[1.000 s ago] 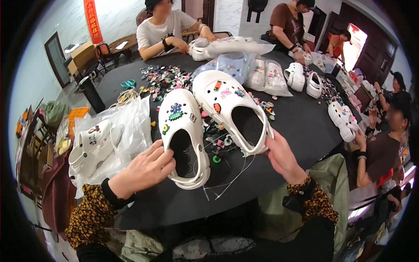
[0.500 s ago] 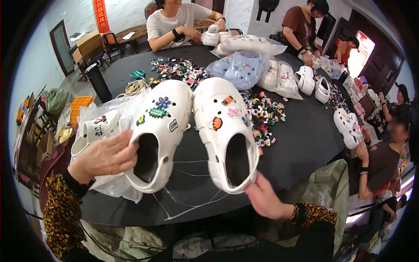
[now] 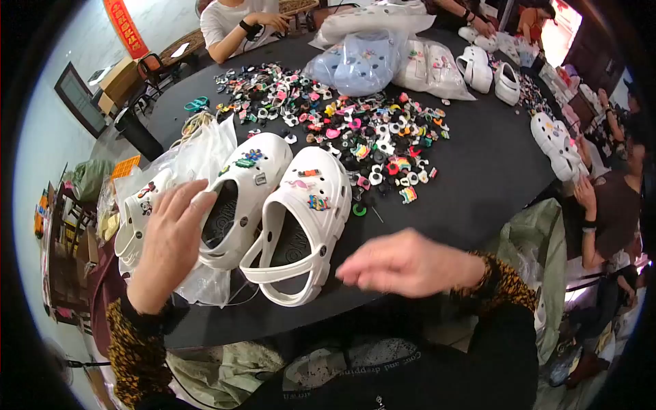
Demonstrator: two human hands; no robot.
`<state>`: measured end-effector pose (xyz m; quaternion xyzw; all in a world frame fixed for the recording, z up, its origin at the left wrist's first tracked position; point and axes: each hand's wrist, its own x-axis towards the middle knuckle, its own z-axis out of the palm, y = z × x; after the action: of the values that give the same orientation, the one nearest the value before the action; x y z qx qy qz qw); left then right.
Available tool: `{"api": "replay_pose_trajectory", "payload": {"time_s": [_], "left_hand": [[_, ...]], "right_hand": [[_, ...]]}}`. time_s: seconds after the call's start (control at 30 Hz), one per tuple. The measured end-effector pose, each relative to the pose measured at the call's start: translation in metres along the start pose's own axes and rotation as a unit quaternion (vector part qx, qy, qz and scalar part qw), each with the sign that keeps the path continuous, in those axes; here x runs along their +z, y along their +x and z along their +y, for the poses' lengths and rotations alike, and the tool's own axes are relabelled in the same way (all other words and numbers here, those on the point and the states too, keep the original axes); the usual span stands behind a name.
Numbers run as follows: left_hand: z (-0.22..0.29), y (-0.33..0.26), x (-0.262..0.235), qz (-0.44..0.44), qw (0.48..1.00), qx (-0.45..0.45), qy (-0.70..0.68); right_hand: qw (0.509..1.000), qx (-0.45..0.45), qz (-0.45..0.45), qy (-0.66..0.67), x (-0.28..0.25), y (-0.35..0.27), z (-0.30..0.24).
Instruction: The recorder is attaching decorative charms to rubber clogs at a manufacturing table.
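Note:
Two white clogs stand side by side on the black table in front of me. The left clog (image 3: 263,154) carries flower and green charms; the right clog (image 3: 335,184) has several charms, and its heel strap faces me. My left hand (image 3: 167,236) is raised over the left clog's outer side, fingers stretched and holding nothing. To the right of the right clog hovers my right hand (image 3: 410,263), empty, its fingers extended and apart from the shoe. Another white clog (image 3: 137,232) with charms lies by clear plastic at the left, partly behind my left hand.
Loose colourful charms (image 3: 383,137) are heaped beyond the clogs. Bagged blue clogs (image 3: 359,65) and bagged white clogs (image 3: 430,68) lie farther back. Teal scissors (image 3: 197,104) rest at the far left. Co-workers sit or stand around the table; one at the right handles white clogs (image 3: 557,147).
The pair of clogs, held up by both hands before, now stands on the table. Both hands have let go, the right moving away from the shoe. My view has shifted lower.

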<state>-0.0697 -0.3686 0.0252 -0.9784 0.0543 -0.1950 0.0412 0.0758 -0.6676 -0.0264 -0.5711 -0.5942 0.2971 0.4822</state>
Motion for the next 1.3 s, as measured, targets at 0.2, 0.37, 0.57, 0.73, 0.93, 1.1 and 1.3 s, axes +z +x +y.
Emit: {"api": "replay_pose_trajectory", "payload": {"time_s": [0.2, 0.37, 0.57, 0.73, 0.93, 1.1, 1.3], "left_hand": [[0.047, -0.001, 0.021, -0.004, 0.998, -0.024, -0.058], [0.058, 0.002, 0.040, -0.022, 0.996, -0.075, -0.030], [0.059, 0.002, 0.052, -0.058, 0.988, -0.111, -0.085], [0.049, 0.003, 0.069, -0.032, 0.967, -0.121, -0.220], [0.034, 0.011, 0.051, -0.025, 0.979, -0.048, -0.197], [0.019, 0.044, 0.024, -0.069, 0.991, 0.051, -0.102], [-0.011, 0.066, 0.039, -0.013, 0.995, 0.066, 0.069]], "right_hand": [[0.977, 0.013, 0.211, 0.033, -0.066, 0.033, 0.010], [0.939, -0.093, 0.311, 0.112, -0.103, 0.062, 0.036], [0.909, -0.065, 0.369, 0.182, -0.113, 0.070, 0.089], [0.902, -0.011, 0.386, 0.192, -0.117, 0.070, 0.115], [0.904, 0.013, 0.390, 0.176, -0.119, 0.062, 0.125], [0.914, 0.027, 0.385, 0.121, -0.126, 0.053, 0.127], [0.932, 0.077, 0.355, 0.016, -0.127, 0.054, 0.118]]}}
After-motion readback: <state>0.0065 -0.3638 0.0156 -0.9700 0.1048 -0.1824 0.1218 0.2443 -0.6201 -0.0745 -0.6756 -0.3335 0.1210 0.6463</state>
